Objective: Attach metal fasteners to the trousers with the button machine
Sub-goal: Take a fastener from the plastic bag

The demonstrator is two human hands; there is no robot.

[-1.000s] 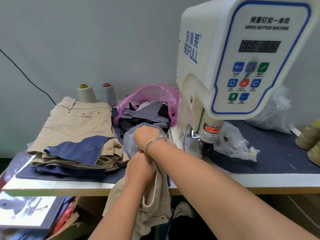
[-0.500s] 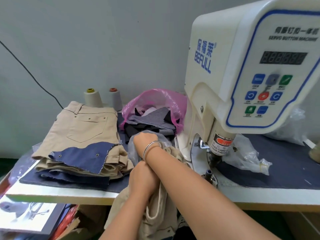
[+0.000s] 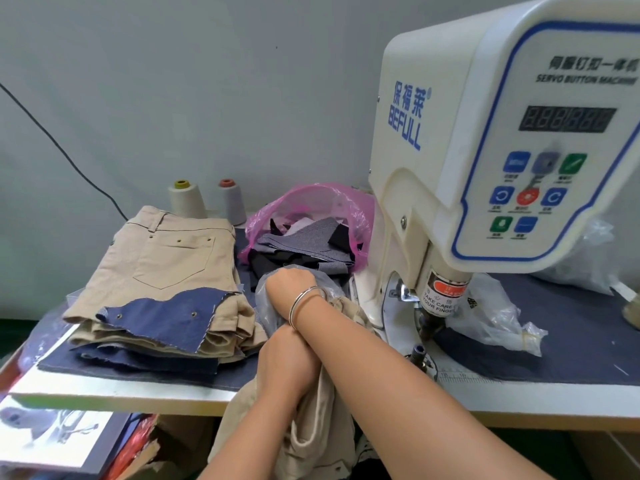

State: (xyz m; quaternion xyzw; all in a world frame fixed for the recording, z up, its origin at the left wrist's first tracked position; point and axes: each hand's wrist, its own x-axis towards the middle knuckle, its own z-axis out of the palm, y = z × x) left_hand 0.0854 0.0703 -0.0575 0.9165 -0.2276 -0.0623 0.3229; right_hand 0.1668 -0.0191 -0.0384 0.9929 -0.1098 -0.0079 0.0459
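Arms crossed: right hand (image 3: 289,284) reaches into a clear bag (image 3: 266,306), fingers hidden, likely fetching fasteners; left hand (image 3: 287,362) grips beige trousers (image 3: 322,427).

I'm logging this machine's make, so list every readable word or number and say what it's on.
"BEFULL", blue, under Chinese characters: side of the button machine.
"SERVO BUTTON MACHINE", blurred: control panel.
"TAKE CARE OF YOUR FINGERS", partly cut off: warning sticker.
"18", "19": ruler strip.
Button captions and display digits: unreadable.

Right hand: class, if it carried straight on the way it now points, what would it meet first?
The right hand points up-left into a clear bag; beyond that, probably the folded trousers, though depth is unclear.
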